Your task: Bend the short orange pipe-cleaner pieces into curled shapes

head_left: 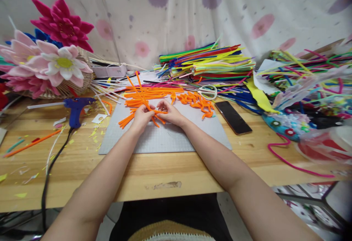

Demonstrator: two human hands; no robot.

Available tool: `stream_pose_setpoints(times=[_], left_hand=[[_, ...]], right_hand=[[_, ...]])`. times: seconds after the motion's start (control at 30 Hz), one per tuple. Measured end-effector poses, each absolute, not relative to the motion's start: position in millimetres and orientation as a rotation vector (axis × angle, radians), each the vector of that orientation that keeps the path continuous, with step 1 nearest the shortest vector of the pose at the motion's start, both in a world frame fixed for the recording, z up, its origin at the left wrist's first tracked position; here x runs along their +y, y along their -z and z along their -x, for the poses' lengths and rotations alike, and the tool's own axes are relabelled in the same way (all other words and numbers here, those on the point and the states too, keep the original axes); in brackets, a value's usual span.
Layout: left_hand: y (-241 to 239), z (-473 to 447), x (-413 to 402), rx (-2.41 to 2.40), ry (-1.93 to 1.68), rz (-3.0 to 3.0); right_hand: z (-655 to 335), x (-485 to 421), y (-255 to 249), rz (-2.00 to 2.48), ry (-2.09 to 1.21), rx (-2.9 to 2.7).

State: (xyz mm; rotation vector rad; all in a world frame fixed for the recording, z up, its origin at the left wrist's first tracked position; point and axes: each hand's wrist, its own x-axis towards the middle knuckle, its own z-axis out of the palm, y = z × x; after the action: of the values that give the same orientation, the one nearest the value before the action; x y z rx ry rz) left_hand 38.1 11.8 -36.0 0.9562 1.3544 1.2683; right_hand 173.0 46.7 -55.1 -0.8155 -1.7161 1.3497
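Note:
Close together over the grey cutting mat, my two hands work on orange pipe cleaners. My left hand is closed, its fingers pinched around a few orange stems that stick up past it. Thumb and fingers of my right hand pinch the other end of an orange stem beside it. Behind and left of my hands lies a bundle of straight orange pipe cleaners on the mat. To the right sits a pile of bent, twisted orange pieces.
A blue glue gun with its black cord lies at left, near felt-like flowers. A phone rests right of the mat. White-handled scissors and heaps of coloured pipe cleaners stand behind. Yellow scraps litter the wooden table.

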Motion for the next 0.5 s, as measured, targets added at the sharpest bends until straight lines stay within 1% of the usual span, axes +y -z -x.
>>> stream_pose_setpoints(times=[0.17, 0.27, 0.43, 0.5], left_hand=[[42.1, -36.8, 15.8, 1.293, -1.408, -0.959], [46.8, -35.0, 18.5, 1.288, -1.414, -1.047], [53.2, -33.6, 20.4, 1.333, -1.388, -1.289], [52.0, -34.0, 19.0, 1.302, -1.378, -1.274]], right_hand=[[-172.0, 45.3, 53.9, 0.805, -1.501, -1.729], [-171.7, 44.6, 52.4, 0.826, -1.578, -1.705], [-175.1, 44.5, 48.3, 0.813, -1.614, -1.598], [-177.4, 44.3, 46.7, 0.822, -1.641, -1.583]])
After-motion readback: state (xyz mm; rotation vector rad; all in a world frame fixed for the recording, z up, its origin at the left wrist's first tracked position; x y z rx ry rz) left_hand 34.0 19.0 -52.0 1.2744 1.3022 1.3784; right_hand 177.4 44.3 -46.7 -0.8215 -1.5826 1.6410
